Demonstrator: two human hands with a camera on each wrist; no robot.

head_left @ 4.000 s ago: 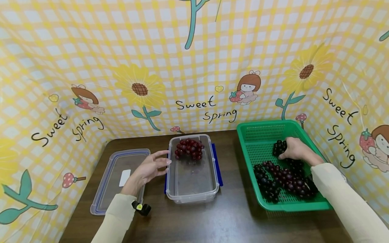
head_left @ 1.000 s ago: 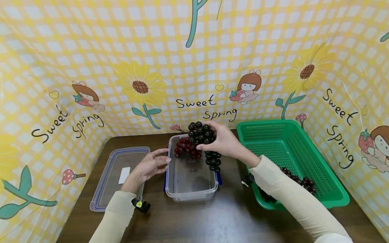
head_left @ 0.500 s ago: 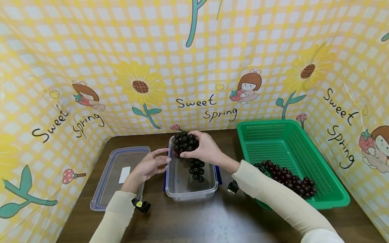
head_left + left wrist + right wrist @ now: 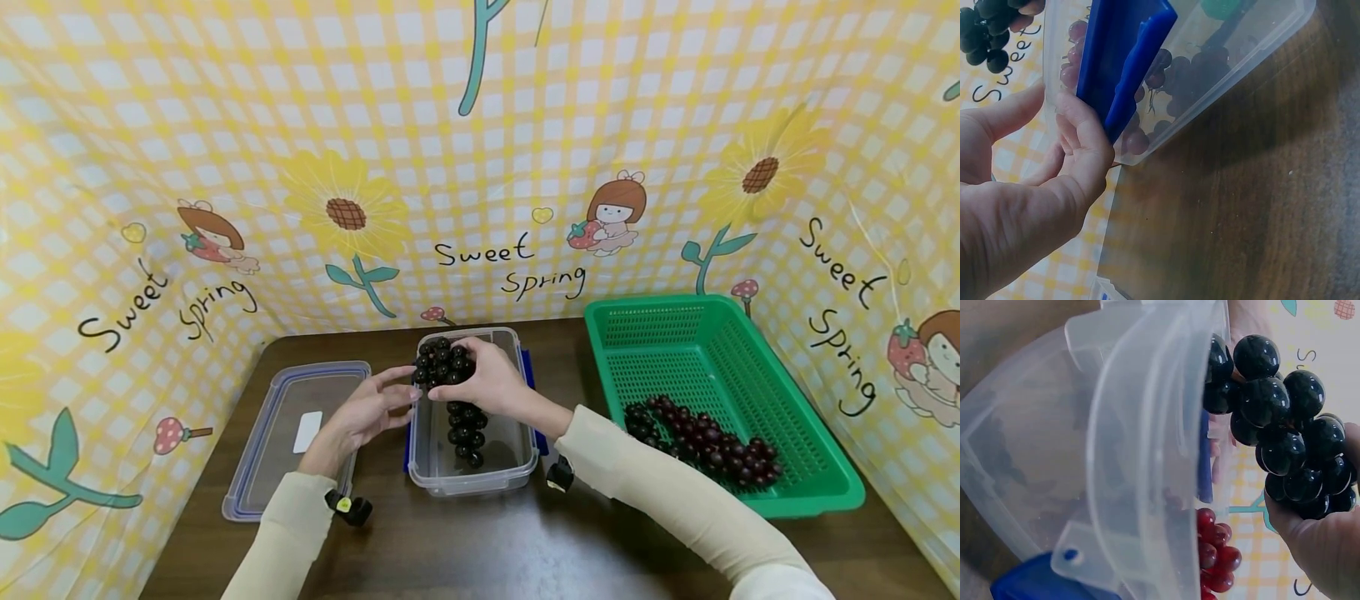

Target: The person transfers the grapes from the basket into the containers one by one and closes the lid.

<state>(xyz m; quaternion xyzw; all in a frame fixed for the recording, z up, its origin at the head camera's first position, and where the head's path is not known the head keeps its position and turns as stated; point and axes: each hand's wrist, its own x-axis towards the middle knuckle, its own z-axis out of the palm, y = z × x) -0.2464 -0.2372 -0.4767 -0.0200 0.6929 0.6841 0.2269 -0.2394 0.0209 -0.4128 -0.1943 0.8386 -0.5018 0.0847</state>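
Note:
My right hand (image 4: 498,385) holds a bunch of black grapes (image 4: 465,433) over the clear plastic box (image 4: 476,483), with the lower part of the bunch hanging down. In the right wrist view, thumb and fingers grip these black grapes (image 4: 1282,450) above the rim. My left hand (image 4: 363,415) touches the left side of the box. Its fingers reach the blue side latch (image 4: 1125,69) in the left wrist view. A bunch of red grapes (image 4: 1216,550) lies inside the box; in the head view the black bunch and right hand hide it.
A green perforated basket (image 4: 832,498) at right contains dark purple grapes (image 4: 720,446) and black grapes (image 4: 641,423). The clear lid (image 4: 273,467), with a white label, lies flat on the brown table (image 4: 480,550) at left. A checked cloth (image 4: 480,167) hangs behind.
My right hand picked up the black grapes from the green basket and carried them left over the box. Over the last second they moved further left and down. The left hand stays in place.

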